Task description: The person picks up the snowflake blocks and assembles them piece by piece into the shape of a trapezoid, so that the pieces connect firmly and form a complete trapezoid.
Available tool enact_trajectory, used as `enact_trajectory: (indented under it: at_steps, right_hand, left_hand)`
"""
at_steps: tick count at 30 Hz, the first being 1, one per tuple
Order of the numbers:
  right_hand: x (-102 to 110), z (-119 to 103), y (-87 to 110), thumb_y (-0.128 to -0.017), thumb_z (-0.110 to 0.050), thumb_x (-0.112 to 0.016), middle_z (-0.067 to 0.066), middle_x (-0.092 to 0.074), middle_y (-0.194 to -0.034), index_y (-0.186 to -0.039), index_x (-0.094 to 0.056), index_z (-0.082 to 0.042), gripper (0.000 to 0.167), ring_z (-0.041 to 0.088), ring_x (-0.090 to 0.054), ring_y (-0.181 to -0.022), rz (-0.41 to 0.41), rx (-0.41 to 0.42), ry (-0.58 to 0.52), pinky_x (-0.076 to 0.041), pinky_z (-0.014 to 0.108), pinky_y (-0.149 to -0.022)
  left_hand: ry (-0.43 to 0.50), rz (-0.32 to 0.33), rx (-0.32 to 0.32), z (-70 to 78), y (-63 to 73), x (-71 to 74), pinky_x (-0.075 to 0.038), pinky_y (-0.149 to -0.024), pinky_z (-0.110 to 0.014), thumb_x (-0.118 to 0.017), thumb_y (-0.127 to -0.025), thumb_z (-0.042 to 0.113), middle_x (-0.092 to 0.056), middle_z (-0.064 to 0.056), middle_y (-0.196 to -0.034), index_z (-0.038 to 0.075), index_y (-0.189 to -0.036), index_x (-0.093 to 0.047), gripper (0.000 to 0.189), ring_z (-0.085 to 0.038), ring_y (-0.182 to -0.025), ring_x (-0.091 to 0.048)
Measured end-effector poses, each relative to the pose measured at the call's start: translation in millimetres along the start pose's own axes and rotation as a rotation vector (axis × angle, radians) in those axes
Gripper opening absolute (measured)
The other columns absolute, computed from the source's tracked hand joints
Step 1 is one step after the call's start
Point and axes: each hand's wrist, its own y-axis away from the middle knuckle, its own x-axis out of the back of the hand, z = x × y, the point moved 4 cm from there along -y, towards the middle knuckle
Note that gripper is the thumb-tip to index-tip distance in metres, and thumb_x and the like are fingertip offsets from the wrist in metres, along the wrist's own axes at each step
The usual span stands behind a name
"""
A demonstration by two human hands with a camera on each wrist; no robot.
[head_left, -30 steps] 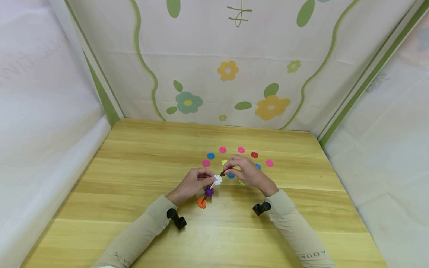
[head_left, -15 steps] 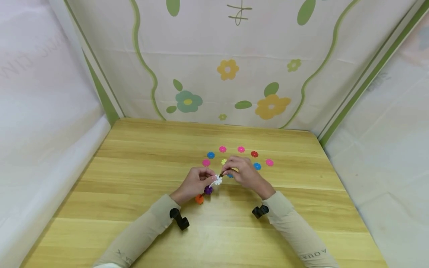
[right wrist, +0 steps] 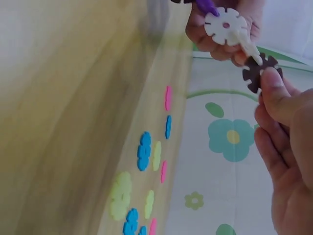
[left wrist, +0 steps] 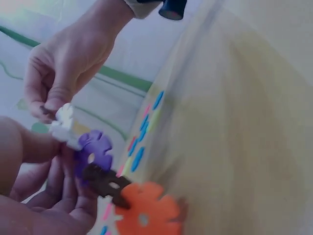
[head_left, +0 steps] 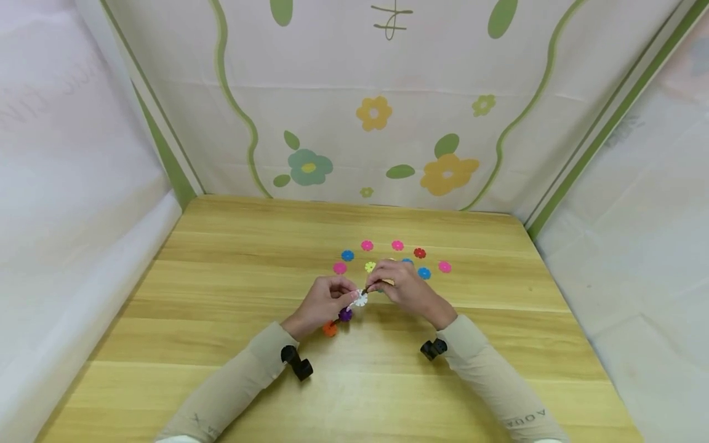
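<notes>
My left hand point(head_left: 323, 304) pinches a chain of interlocking plastic snowflake discs by its white part. In the left wrist view the chain runs from an orange disc point(left wrist: 146, 213) through a brown disc point(left wrist: 110, 183) and a purple disc point(left wrist: 94, 152) to the white discs point(left wrist: 65, 122). Thumb and fingers of my right hand point(head_left: 408, 288) grip another brown disc point(right wrist: 261, 73). Its slotted edge meets a white disc point(right wrist: 247, 46) seen nearly edge-on, beside a white disc point(right wrist: 225, 25) that faces the right wrist camera. The orange end hangs toward me, below the left fingers.
Loose discs lie flat on the wooden table point(head_left: 249, 264) beyond my hands, among them a red disc point(head_left: 420, 253), a pink disc point(head_left: 445, 267), a blue disc point(head_left: 347, 255) and a yellow disc point(head_left: 370, 267). A flower-printed cloth point(head_left: 332, 74) stands behind the table.
The right hand's brown disc has come closer against the white disc's edge. The orange end of the chain has swung slightly up and left. Both hands otherwise stay nearly in place.
</notes>
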Motion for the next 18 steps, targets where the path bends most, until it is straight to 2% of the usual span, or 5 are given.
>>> enact_trajectory:
  at_steps: [3, 7, 12, 15, 18]
  right_hand:
    - [3, 4, 0.4, -0.09, -0.001, -0.08, 0.001, -0.076, -0.095, -0.096, -0.08, -0.011, 0.011, 0.01, -0.074, -0.085, -0.049, -0.059, -0.048, -0.061, 0.021, -0.073]
    - [3, 5, 1.7, -0.092, -0.006, -0.079, -0.002, -0.076, -0.098, -0.099, -0.081, -0.014, 0.01, 0.008, -0.073, -0.088, -0.096, -0.09, -0.046, -0.061, 0.023, -0.075]
    - [-3, 4, 2.9, -0.094, -0.01, -0.078, -0.004, -0.078, -0.102, -0.104, -0.082, -0.016, 0.012, 0.007, -0.073, -0.093, -0.132, -0.121, -0.034, -0.061, 0.023, -0.081]
    - [-6, 3, 2.9, -0.095, -0.01, -0.077, -0.004, -0.078, -0.103, -0.106, -0.082, -0.016, 0.013, 0.007, -0.073, -0.094, -0.129, -0.138, -0.029, -0.061, 0.022, -0.081]
    - [-8, 2, 2.0, -0.094, -0.01, -0.078, -0.004, -0.079, -0.103, -0.106, -0.082, -0.016, 0.013, 0.008, -0.073, -0.094, -0.122, -0.139, -0.018, -0.061, 0.022, -0.08]
  left_hand:
    - [-0.022, -0.04, 0.011, 1.7, -0.9, 2.8, -0.058, -0.081, -0.027, -0.066, -0.106, 0.023, -0.074, -0.009, -0.112, 0.007, -0.116, -0.074, 0.02, -0.02, -0.096, -0.07]
    - [-0.038, -0.068, 0.002, 3.0, -0.2, 4.8, -0.06, -0.093, -0.032, -0.068, -0.105, 0.032, -0.074, -0.006, -0.124, 0.012, -0.127, -0.072, 0.03, -0.02, -0.11, -0.071]
    - [-0.112, -0.041, -0.119, 7.7, 2.0, 2.8, -0.058, -0.103, -0.039, -0.073, -0.102, 0.028, -0.075, -0.004, -0.124, 0.014, -0.126, -0.074, 0.028, -0.021, -0.114, -0.071]
    - [-0.172, 0.009, -0.209, 13.0, 3.4, 2.5, -0.057, -0.104, -0.043, -0.075, -0.1, 0.022, -0.077, -0.002, -0.118, 0.014, -0.118, -0.077, 0.02, -0.021, -0.112, -0.07]
    - [-0.226, 0.051, -0.26, 16.6, 4.7, 3.4, -0.059, -0.101, -0.044, -0.077, -0.098, 0.016, -0.077, -0.001, -0.111, 0.015, -0.109, -0.079, 0.011, -0.02, -0.109, -0.07]
